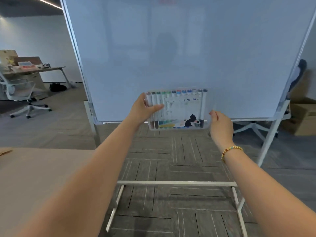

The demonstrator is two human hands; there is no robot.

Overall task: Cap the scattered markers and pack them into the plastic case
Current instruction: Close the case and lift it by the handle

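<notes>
Task looked nearly done: the clear plastic case (177, 108) was full of a row of capped markers (176, 93), coloured caps lined up along the top edge, printed insert with a black cat showing through the front. No loose markers visible anywhere in view, so judging from that, only closing or setting the case down was left. Case was held up in the air in front of the whiteboard (179, 48), both arms stretched forward. Left hand (143, 109) had its grip clamped on the case's left edge, thumb across the front, fingers behind. Right hand (220, 124) sat just right of the case's right edge, fingers curled together, thumb and fingertips pinched; can't tell whether it actually pinched the edge.
</notes>
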